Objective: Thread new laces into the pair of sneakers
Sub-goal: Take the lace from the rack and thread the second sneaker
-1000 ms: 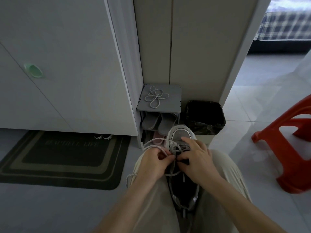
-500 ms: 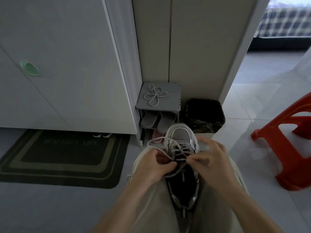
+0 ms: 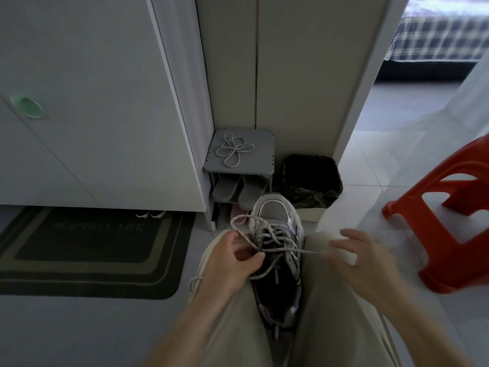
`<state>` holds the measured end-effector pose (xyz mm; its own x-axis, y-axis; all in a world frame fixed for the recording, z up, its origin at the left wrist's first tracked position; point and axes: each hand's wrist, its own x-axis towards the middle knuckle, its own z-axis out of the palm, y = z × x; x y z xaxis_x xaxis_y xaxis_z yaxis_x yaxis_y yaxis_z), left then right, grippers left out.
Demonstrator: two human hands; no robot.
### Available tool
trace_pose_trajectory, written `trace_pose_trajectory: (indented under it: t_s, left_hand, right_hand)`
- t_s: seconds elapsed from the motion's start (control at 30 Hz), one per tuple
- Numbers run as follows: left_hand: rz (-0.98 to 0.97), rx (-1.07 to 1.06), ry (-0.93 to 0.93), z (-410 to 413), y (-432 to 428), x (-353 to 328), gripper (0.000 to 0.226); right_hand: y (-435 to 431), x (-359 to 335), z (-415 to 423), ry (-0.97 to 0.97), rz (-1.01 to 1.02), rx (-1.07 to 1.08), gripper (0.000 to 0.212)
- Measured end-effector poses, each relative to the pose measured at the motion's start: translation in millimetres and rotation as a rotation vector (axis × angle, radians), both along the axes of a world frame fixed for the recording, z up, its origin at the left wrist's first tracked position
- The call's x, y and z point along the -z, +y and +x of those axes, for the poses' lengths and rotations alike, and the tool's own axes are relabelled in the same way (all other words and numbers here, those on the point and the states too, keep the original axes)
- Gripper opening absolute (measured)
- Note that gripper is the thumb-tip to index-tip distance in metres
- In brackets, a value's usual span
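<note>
Right hand [image 3: 362, 258] moved out right, pinching white speckled cord lace [image 3: 291, 250] tip, taut; left hand [image 3: 232, 258] pinches same lace; grey-white mesh sneaker [image 3: 275, 210] between both grips.

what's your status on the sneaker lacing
Left grip holds lace at sneaker; right grip pinches lace end, taut. Second lace on shelf. Nothing in the way.

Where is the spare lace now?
In the head view, the spare lace lies coiled on top of the grey rack, left of the black bin, beyond the sneaker.
</note>
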<state>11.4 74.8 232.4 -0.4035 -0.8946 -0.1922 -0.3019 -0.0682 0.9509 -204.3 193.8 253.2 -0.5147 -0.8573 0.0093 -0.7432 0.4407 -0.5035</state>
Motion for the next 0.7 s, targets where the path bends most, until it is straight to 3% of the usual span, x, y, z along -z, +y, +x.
trace_pose_trajectory:
  t_s: [0.03, 0.1, 0.23, 0.3, 0.47, 0.6, 0.7]
  left_hand:
    - [0.002, 0.003, 0.001, 0.0, 0.1, -0.6, 0.037]
    - [0.007, 0.008, 0.001, 0.7, -0.1, -1.3, 0.037]
    - [0.014, 0.023, 0.013, 2.9, 0.1, -0.8, 0.039]
    - [0.003, 0.013, 0.014, 3.7, 1.0, -2.5, 0.039]
    - [0.011, 0.004, 0.027, 4.0, 1.7, -4.5, 0.043]
    - [0.013, -0.003, 0.019, 3.4, 0.3, -3.9, 0.046]
    - [-0.011, 0.0, -0.001, 4.3, 1.2, -4.9, 0.046]
  right_hand:
    - [-6.7, 0.2, 7.8, 0.041, -0.084, -0.008, 0.031]
    - [-21.8, -3.6, 28.1, 0.1, -0.231, -0.084, 0.037]
    - [-47.9, 3.5, 62.9, 0.281, -0.18, -0.304, 0.025]
    - [-55.4, 12.2, 66.8, 0.283, -0.165, -0.329, 0.025]
    - [-45.0, 8.8, 58.7, 0.227, -0.216, -0.261, 0.013]
    - [-20.6, -1.6, 40.3, 0.299, -0.342, -0.208, 0.021]
    - [-1.8, 2.7, 13.4, 0.336, -0.272, -0.116, 0.029]
